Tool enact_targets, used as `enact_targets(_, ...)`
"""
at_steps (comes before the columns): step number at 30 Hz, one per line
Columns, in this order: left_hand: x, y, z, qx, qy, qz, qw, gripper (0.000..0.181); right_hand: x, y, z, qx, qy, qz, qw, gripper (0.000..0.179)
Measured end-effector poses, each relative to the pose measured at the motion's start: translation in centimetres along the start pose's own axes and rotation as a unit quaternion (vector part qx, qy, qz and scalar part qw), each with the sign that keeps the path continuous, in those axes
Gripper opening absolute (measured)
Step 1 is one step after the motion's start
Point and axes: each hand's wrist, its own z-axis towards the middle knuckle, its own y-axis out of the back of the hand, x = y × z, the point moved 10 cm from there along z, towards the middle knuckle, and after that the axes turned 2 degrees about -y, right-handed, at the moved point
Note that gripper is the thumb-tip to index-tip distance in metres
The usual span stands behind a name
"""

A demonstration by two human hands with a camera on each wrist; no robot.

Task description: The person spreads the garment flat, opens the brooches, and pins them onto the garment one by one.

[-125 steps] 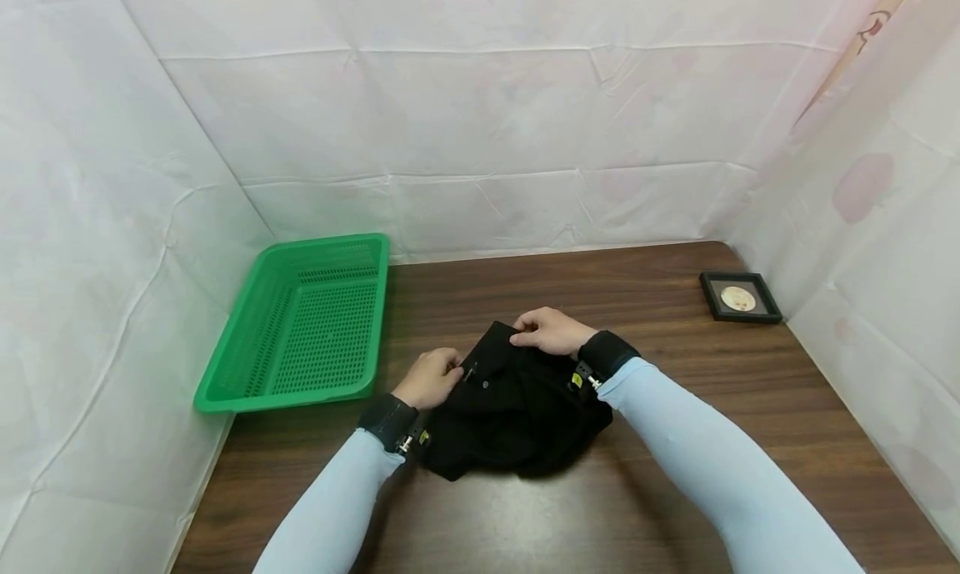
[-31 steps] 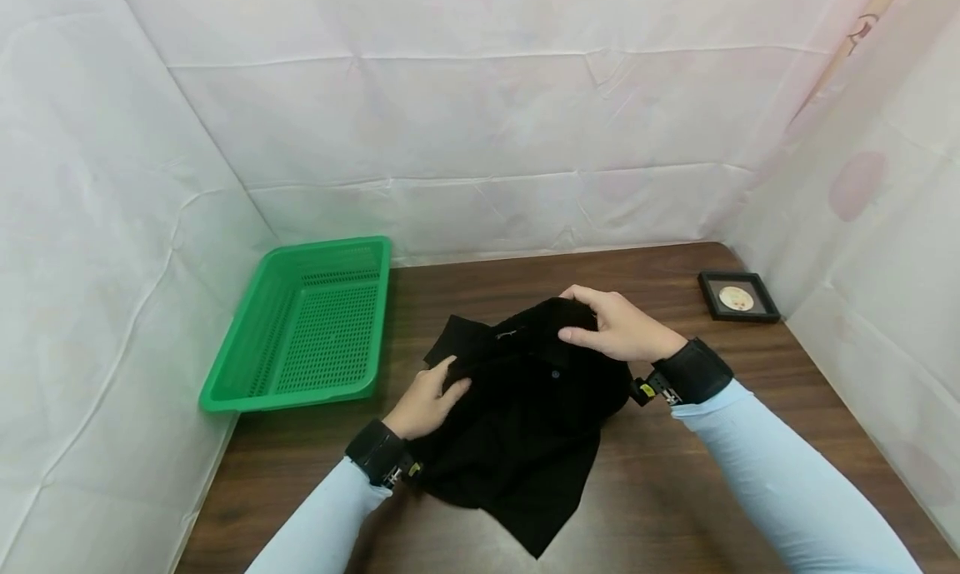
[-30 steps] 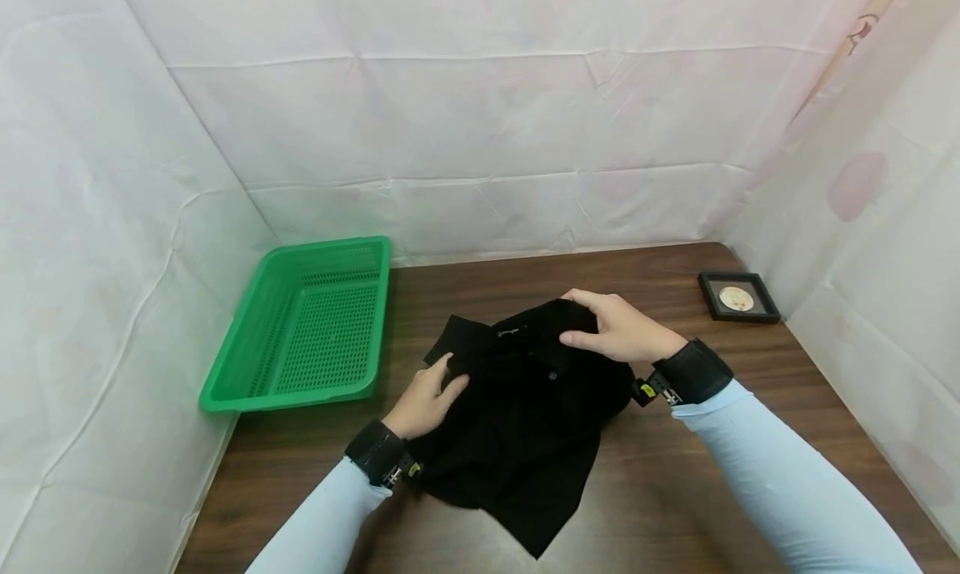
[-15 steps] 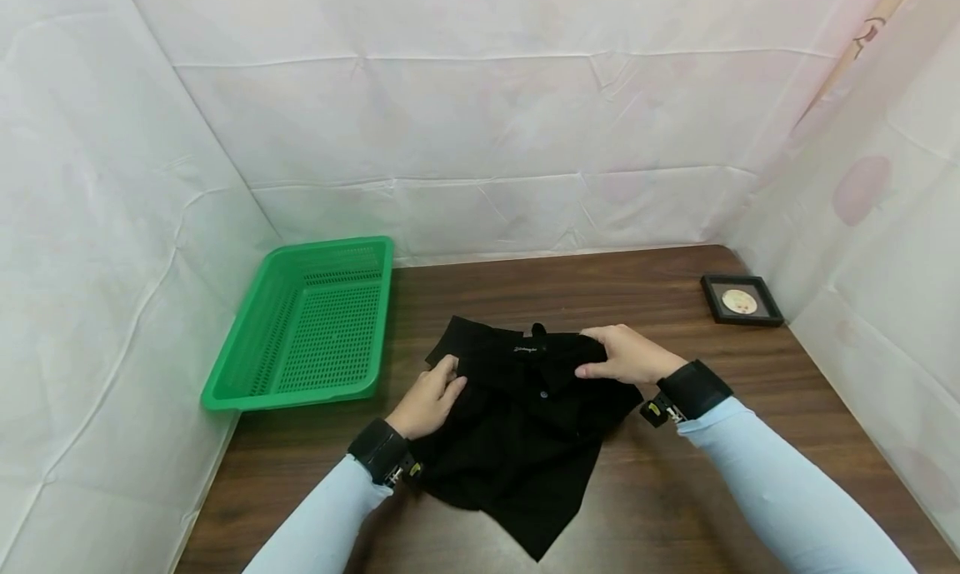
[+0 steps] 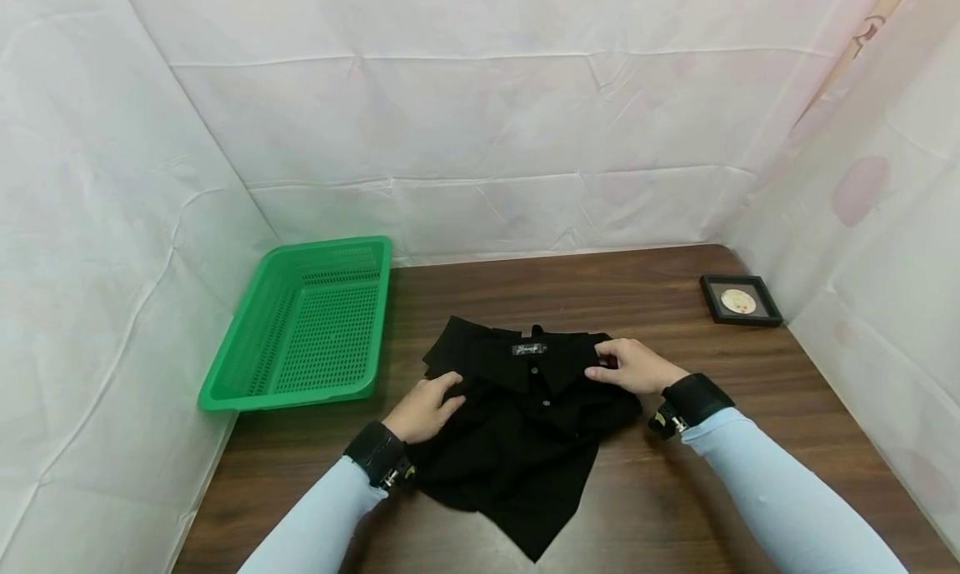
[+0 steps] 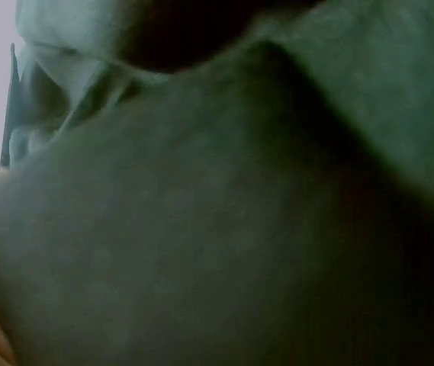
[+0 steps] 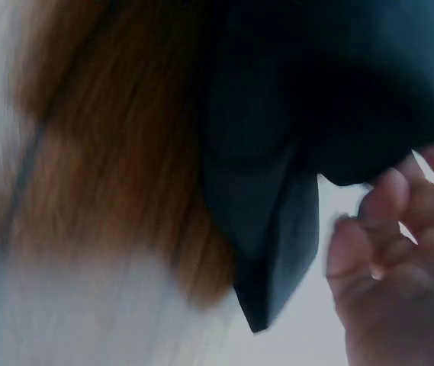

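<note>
A black collared shirt (image 5: 517,449) lies bunched on the table in the head view, its collar spread toward the back. A light label (image 5: 529,349) shows inside the neck, with small buttons below it. My left hand (image 5: 422,409) rests on the shirt's left side, thumb and forefinger apart. At the right collar edge is my right hand (image 5: 636,367), its fingers bent loosely and its thumb apart from them. The right wrist view shows the fingers (image 7: 388,200) beside the dark cloth (image 7: 262,191). Blurred fabric (image 6: 163,229) fills most of the left wrist view.
A green perforated basket (image 5: 366,374) stands on the left of the brown wooden table (image 5: 675,491). At the back right lies a small black frame (image 5: 767,309) with a round pale disc. White sheeting (image 5: 480,124) walls in the back and sides.
The shirt has been spread out from a bundle, and its collar now lies flatter with the label showing. My right hand has come down and nearer; the left has shifted slightly nearer.
</note>
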Motion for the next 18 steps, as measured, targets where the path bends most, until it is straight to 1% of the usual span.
enact_targets(3,-0.8,0.9,0.2,-0.019,-0.019,0.025,0.9993,0.022,0.8,1.0,-0.4,-0.039,0.021,0.015,0.9989,0.022)
enact_targets(5,-1.4,1.8,0.3,-0.027,-0.029,0.039,0.9985,0.019,1.4,1.8,-0.8,-0.062,0.032,0.023,0.9973,0.008)
enact_targets(6,-1.8,2.3,0.4,-0.029,-0.031,0.041,0.9983,0.019,1.7,2.3,-1.0,-0.070,0.034,0.030,0.9965,0.004)
enact_targets(9,-3.1,4.3,0.7,-0.035,-0.042,0.047,0.9974,0.021,3.3,4.2,-1.7,-0.091,0.049,0.048,0.9934,0.015)
enact_targets(12,-4.6,6.6,1.3,-0.038,-0.059,0.047,0.9964,0.024,5.6,6.4,-2.2,-0.121,0.077,0.054,0.9882,0.012)
enact_targets(13,-5.2,7.4,1.5,-0.042,-0.066,0.049,0.9957,0.024,6.4,7.3,-2.4,-0.136,0.093,0.046,0.9853,0.010)
enact_targets(15,-6.1,9.0,1.9,-0.047,-0.080,0.054,0.9942,0.025,7.8,9.0,-2.7,-0.170,0.120,0.023,0.9779,0.014)
enact_targets(18,-7.6,11.3,2.6,-0.052,-0.098,0.060,0.9920,0.026,9.2,11.4,-3.3,-0.228,0.155,-0.034,0.9606,0.025)
